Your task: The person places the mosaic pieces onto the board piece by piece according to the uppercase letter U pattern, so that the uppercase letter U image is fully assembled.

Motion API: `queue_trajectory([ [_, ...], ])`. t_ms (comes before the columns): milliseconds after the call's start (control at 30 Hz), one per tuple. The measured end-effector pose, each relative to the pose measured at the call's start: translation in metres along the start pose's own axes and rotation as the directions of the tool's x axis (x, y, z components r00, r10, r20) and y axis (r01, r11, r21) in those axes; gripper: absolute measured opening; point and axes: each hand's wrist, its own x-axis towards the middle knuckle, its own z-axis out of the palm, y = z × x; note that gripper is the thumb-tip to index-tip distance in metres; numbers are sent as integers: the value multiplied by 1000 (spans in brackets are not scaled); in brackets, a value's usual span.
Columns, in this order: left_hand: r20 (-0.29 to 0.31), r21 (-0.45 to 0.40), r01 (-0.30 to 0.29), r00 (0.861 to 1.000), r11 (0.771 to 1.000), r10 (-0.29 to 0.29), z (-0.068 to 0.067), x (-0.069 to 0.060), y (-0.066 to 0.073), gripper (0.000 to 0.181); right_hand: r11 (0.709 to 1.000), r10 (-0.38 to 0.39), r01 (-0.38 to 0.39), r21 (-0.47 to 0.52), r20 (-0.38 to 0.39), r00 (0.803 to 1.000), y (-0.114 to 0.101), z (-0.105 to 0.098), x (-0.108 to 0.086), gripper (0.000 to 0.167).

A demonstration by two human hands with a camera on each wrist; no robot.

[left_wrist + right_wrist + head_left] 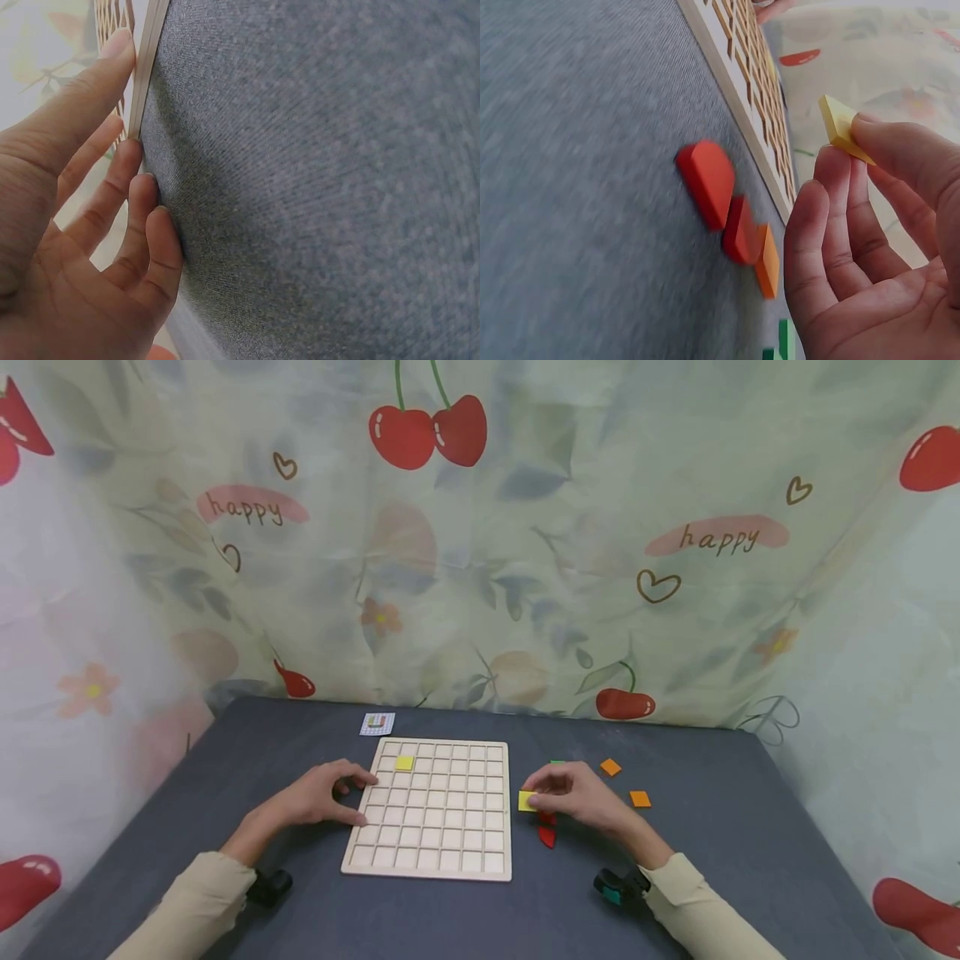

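Note:
A pale wooden grid board (431, 870) with square cells lies on the dark table. One yellow square tile (405, 763) sits in a cell near its upper left. My left hand (318, 793) rests at the board's left edge, thumb and fingertips touching the rim, as the left wrist view also shows. Just beyond the board's right edge, my right hand (581, 797) pinches another yellow square tile (838, 126) between thumb and fingers, raised above the table. Below this hand lie two red round-edged pieces (709, 180), an orange tile (767, 262) and green pieces (786, 339), partly hidden.
Two orange tiles (640, 799) lie to the right of my right hand. A small printed card (377, 724) with a coloured pattern is behind the board's upper left corner. A patterned cloth (480, 568) hangs along the table's back edge.

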Motion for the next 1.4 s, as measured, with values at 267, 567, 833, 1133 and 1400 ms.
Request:
queue_trajectory([
  [267, 11, 0, -2, 1000, 1000, 2, -1, -1, 2, 57, 999, -12, 12, 46, 14, 1000, -5, 14, 20, 17],
  [567, 18, 7, -8, 1000, 1000, 8, 0, 1, 2, 57, 992, -64, 57, 113, 52, 997, -7, 28, 41, 19],
  [833, 25, 11, 4, 1000, 1000, -5, 0, 0, 2, 57, 992, -85, 79, 103, 57, 995, -10, 39, 58, 17],
  [1133, 31, 16, 1, 1000, 1000, -2, -2, 0, 4, 56, 993, -87, 84, 81, 36, 996, -16, 49, 71, 18],
  [1400, 31, 23, 2, 1000, 1000, -3, -2, 0, 5, 56, 993, -75, 72, 96, 30, 997, -13, 60, 82, 19],
])
